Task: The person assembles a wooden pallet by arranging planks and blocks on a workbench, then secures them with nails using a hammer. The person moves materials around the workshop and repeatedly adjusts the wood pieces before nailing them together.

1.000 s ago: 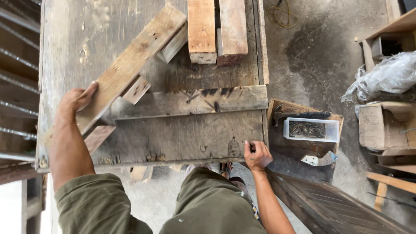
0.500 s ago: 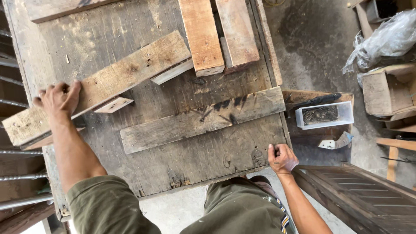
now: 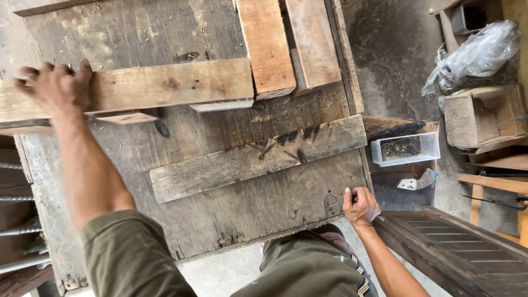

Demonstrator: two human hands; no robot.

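Your left hand point(image 3: 55, 88) is spread flat on the pale plank point(image 3: 148, 88), fingers hooked over its far edge, pinning it across the worktable point(image 3: 264, 203). Your right hand point(image 3: 360, 206) is clenched at the table's near corner; I cannot tell what, if anything, is inside it. Keep that palm pressing down so the plank doesn't pivot, and square it against the grey board point(image 3: 258, 159) lying nearer you.
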